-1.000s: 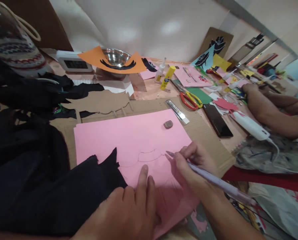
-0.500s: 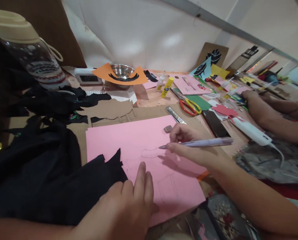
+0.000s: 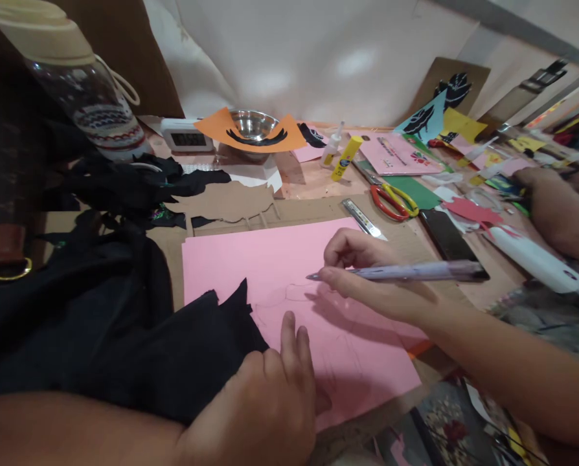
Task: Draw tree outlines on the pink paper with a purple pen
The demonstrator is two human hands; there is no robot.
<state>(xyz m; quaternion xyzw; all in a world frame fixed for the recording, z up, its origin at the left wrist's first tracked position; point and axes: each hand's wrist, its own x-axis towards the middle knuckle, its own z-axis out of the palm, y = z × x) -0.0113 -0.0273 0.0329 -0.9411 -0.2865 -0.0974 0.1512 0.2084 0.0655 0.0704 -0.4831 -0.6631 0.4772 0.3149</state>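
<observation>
1. In the head view, the pink paper (image 3: 241,259) lies flat on brown cardboard (image 3: 311,208) in front of the person, with thin drawn outlines on it.
2. The right hand (image 3: 379,294) pinches a pen (image 3: 410,271) between thumb and fingers, its tip just above the upper outline in the picture; whether the tip touches the paper, I cannot tell.
3. The left hand (image 3: 270,398) lies palm down on the paper's near part, holding nothing, two fingers stretched out close together.
4. Black cloth (image 3: 138,349) covers the paper's near left corner, its ragged edge beside the left hand.
5. Beyond the paper lie a slim metallic strip (image 3: 362,219), scissors (image 3: 394,202) with red and yellow handles and, to the right, a dark phone (image 3: 447,236).
6. Farther back stand a yellow glue stick (image 3: 346,158) and a steel bowl (image 3: 253,123), with orange paper (image 3: 294,134) across the bowl's front.
</observation>
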